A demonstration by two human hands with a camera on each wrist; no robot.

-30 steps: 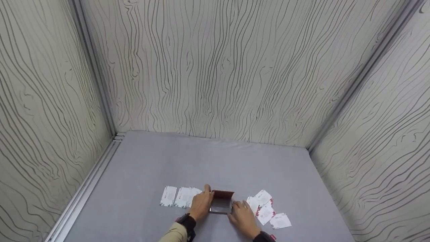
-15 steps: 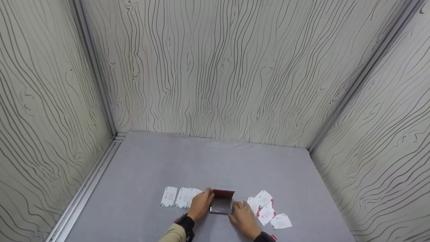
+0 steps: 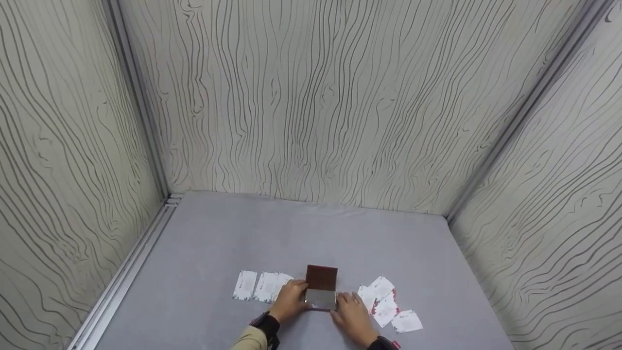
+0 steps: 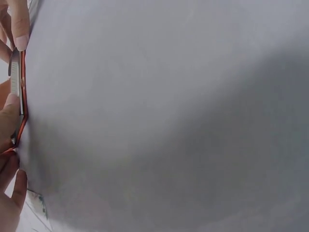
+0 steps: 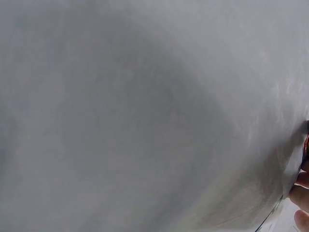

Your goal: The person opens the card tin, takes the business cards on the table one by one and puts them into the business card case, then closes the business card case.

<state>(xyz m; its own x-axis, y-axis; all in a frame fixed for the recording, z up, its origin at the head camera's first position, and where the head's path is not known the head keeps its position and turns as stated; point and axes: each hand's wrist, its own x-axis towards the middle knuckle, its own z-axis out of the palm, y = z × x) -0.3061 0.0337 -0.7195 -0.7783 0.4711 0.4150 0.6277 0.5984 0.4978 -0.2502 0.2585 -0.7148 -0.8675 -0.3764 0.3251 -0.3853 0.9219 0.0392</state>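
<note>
A small card case stands open between both hands in the head view, its reddish-brown lid (image 3: pixel 321 277) tipped back and its shiny silvery inside (image 3: pixel 320 299) facing up. My left hand (image 3: pixel 290 298) holds the case's left side, fingertips near the hinge. At the right side, my right hand (image 3: pixel 354 315) grips the edge between thumb and fingers. The left wrist view catches the red-edged case (image 4: pixel 24 82) only at its far left, with fingertips on it. In the right wrist view, a few fingertips (image 5: pixel 300 195) show at the right edge.
White printed cards (image 3: pixel 245 285) lie in a row left of the case, partly behind the left hand. More cards (image 3: pixel 385 309), some with red flower corners, overlap loosely to the right. Grey cloth (image 3: pixel 272 228) covers the table, and wood-patterned walls (image 3: pixel 301 121) enclose it.
The lid has swung further back, so more of its brown inner face shows. My left fingers have slid down from the lid's corner toward the case body. The right hand stays put.
</note>
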